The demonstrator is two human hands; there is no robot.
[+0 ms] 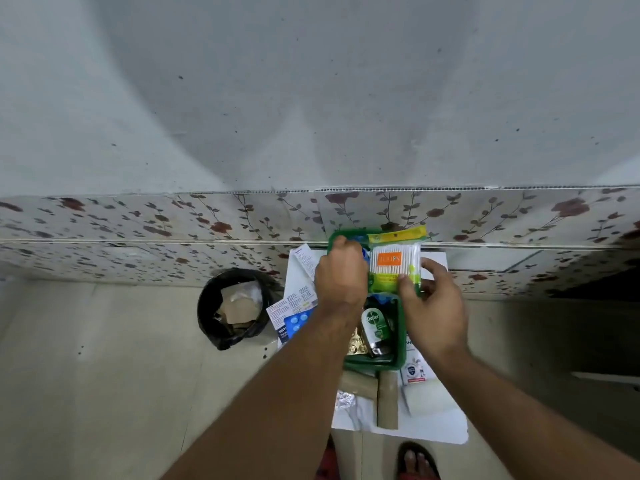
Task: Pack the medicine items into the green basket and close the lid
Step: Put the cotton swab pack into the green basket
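Note:
A green basket (400, 341) stands on a small white table (398, 427). Inside it lie a green Dettol bottle (375, 325) and a gold blister strip (356, 344). My right hand (431, 306) holds a pack of cotton swabs (394, 263) with an orange label, upright over the far half of the basket. My left hand (341, 271) is closed over the basket's far left rim, with a blue item partly hidden beside it. The lid is not clearly visible.
Paper leaflets (301, 271) and a blue tablet strip (296, 322) lie left of the basket. Two brown bandage rolls (387, 400), a foil strip (344, 400) and a white packet (414, 370) sit nearer me. A black bin (235, 306) stands on the floor at left. My sandalled foot (417, 460) is below.

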